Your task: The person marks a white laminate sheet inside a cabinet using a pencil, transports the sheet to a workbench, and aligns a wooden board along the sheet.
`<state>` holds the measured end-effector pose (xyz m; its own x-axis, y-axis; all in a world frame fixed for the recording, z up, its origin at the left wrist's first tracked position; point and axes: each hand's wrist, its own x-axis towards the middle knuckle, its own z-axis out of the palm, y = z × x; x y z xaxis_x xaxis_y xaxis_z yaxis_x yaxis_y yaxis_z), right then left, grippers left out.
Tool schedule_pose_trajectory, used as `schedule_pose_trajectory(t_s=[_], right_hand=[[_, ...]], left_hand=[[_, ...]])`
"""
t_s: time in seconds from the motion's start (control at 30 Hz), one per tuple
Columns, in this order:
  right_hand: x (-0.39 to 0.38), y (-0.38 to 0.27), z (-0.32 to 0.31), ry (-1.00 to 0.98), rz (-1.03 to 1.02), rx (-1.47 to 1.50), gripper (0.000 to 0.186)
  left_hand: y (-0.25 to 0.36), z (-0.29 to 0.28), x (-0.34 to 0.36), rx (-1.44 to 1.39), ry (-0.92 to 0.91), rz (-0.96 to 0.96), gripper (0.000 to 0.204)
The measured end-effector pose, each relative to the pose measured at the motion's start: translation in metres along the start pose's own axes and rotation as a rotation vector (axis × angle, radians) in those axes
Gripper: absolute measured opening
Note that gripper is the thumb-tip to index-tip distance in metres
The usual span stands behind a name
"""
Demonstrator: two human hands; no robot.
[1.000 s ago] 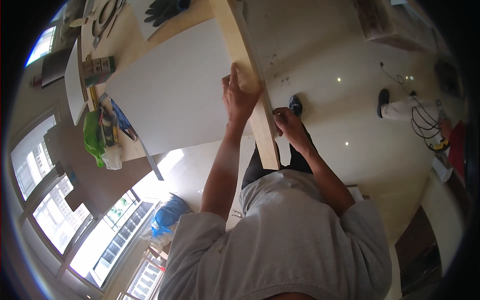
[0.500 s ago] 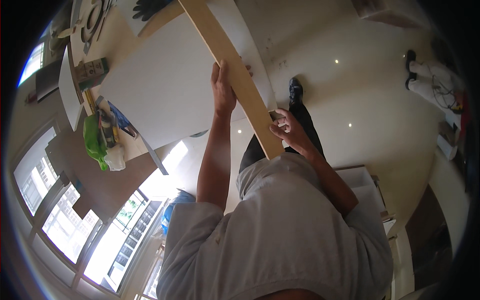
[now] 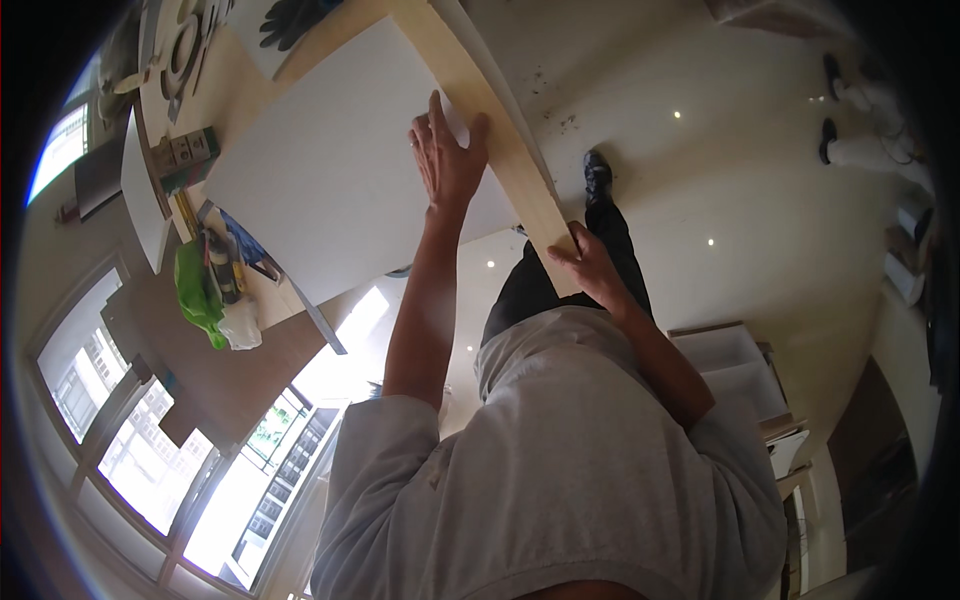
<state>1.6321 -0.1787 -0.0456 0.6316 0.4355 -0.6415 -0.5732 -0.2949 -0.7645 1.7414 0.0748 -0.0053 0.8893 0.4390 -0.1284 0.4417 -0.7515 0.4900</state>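
A long pale wooden strip point(image 3: 515, 160) lies along the right edge of a white panel point(image 3: 310, 170) on the workbench. My left hand point(image 3: 447, 160) rests at the strip's left side, fingers apart over the panel and thumb touching the wood. Lower down, my right hand point(image 3: 590, 265) is closed round the strip's near end, thumb on top, close to my body.
On the bench point(image 3: 250, 90) lie a dark glove point(image 3: 287, 25), coiled bands point(image 3: 180, 60), a green bag point(image 3: 197, 295) and tools. A white open box point(image 3: 730, 370) stands behind me to the right. Another person's legs point(image 3: 865, 150) show at the floor's far right.
The strip has shifted leftward and then back toward the panel's right edge. My left hand has loosened and spread its fingers; my right hand has closed on the near end. The other person's legs shifted.
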Motion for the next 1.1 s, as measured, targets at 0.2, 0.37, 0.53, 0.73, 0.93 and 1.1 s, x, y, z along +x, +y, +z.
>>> schedule_pose_trajectory(t_s=[0.2, 0.37, 0.53, 0.73, 0.93, 1.1], right_hand=[[0.002, -0.005, 0.004, -0.007, -0.007, 0.066, 0.043], [0.011, 0.007, 0.0, 0.047, -0.066, 0.025, 0.046], [0.015, -0.008, 0.003, 0.071, -0.022, 0.006, 0.051], [0.017, -0.024, 0.007, 0.118, -0.157, 0.134, 0.054], [0.02, -0.024, 0.012, 0.154, -0.253, 0.086, 0.056], [0.016, -0.017, 0.014, 0.182, -0.264, 0.072, 0.058]], left_hand=[[-0.035, 0.014, 0.04, 0.082, 0.086, 0.352, 0.07], [-0.033, 0.028, 0.042, 0.16, 0.046, 0.345, 0.067], [-0.036, 0.025, 0.044, 0.168, 0.038, 0.33, 0.068], [-0.028, 0.021, 0.054, 0.194, 0.015, 0.343, 0.065], [-0.038, 0.024, 0.058, 0.222, 0.049, 0.359, 0.064], [-0.028, 0.021, 0.052, 0.262, 0.01, 0.318, 0.063]])
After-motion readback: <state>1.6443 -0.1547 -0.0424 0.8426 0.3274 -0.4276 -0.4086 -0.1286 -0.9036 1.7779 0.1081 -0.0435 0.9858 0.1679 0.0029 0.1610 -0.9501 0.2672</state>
